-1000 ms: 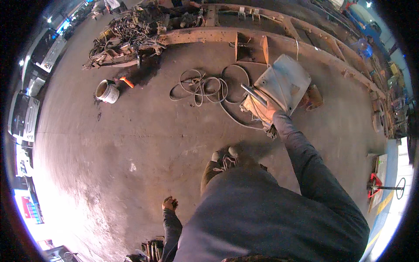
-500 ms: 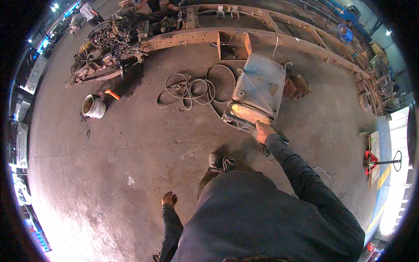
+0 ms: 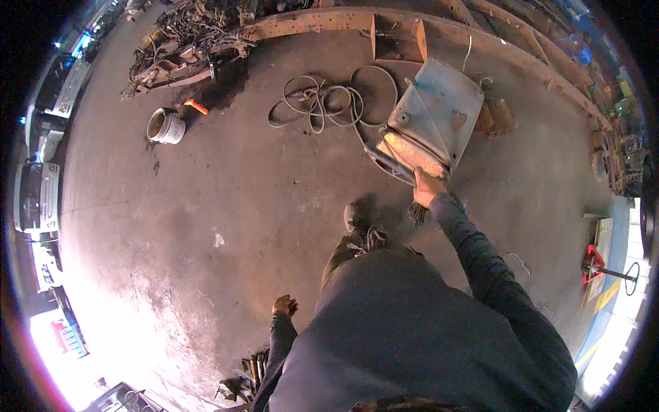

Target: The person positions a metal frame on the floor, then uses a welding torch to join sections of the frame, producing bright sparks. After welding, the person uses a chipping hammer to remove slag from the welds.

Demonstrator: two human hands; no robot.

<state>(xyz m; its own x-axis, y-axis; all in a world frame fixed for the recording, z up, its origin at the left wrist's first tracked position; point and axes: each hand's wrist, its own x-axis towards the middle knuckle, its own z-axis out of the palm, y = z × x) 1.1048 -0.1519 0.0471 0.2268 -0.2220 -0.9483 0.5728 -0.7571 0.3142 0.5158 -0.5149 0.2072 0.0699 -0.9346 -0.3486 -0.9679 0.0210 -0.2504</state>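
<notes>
My right hand point(image 3: 427, 188) is closed at the near end of a worn grey metal box point(image 3: 439, 110), beside a yellowish block point(image 3: 413, 155). A dark bar point(image 3: 392, 165) runs along that end towards the hand. What exactly the fingers grip is hidden. A dark bristly bundle point(image 3: 417, 214) hangs just below the hand. A thin strap crosses the grey box. Hanging low by my side, my left hand point(image 3: 285, 305) holds nothing visible, its fingers loosely bent and apart.
A coiled hose point(image 3: 322, 110) lies left of the box. Farther left stand a white bucket point(image 3: 167, 127) and an orange-handled tool point(image 3: 197, 106). A rusty frame point(image 3: 309, 20) spans the far side. A red stand point(image 3: 592, 264) is at right, and dark metal parts point(image 3: 247, 374) lie near my left arm.
The view has shifted, so the box, hose and bucket appear higher and more to the right. My right hand stays at the box's near end. Dark parts now show by my left arm.
</notes>
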